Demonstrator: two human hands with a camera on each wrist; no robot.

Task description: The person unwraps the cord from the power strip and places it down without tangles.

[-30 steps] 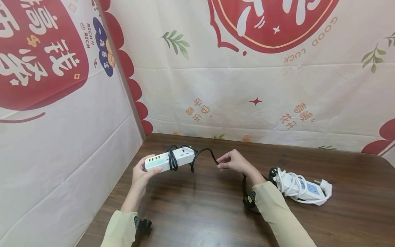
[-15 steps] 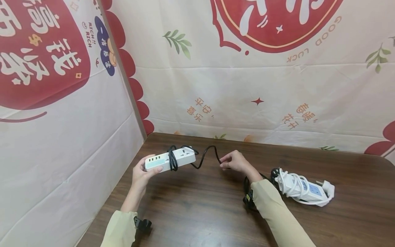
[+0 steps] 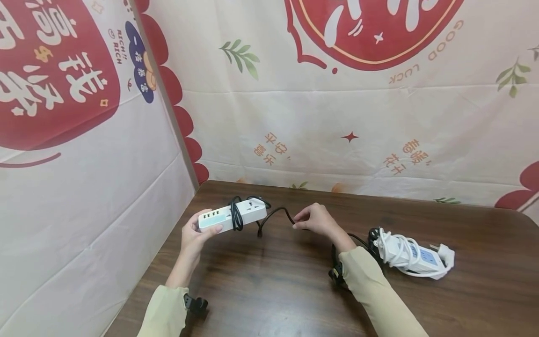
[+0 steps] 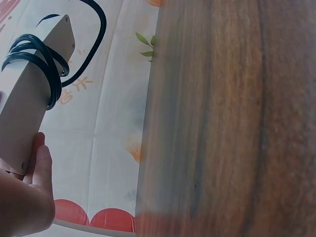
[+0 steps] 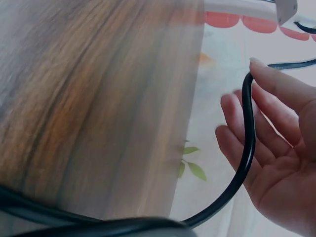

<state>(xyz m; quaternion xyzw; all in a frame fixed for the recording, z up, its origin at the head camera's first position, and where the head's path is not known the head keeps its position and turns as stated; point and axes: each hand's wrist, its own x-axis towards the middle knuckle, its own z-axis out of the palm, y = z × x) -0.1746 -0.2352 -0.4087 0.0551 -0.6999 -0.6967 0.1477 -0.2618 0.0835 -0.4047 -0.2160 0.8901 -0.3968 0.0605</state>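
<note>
My left hand (image 3: 194,238) grips the left end of a white power strip (image 3: 251,210), thumb on the near side, holding it above the table. Several loops of black cord (image 4: 43,64) wrap round the strip's middle. From its right end the cord sags and runs across to my right hand (image 3: 318,221), which pinches it between thumb and fingertips. In the right wrist view, the cord (image 5: 249,133) drops from the pinch past the palm and curves away. Its further length passes behind the right wrist toward a black plug by the second strip.
A second power strip (image 3: 428,256), wrapped in white cord with a white plug, lies on the brown wooden table (image 3: 269,285) at the right. Printed cloth walls stand behind the table (image 3: 311,131) and along its left side (image 3: 139,201). Wrist cameras are strapped at both cuffs.
My right hand moved slightly right with the cord, then back left. The cord between the hands has changed its bend and now dips lower near the strip. The left hand keeps its grip.
</note>
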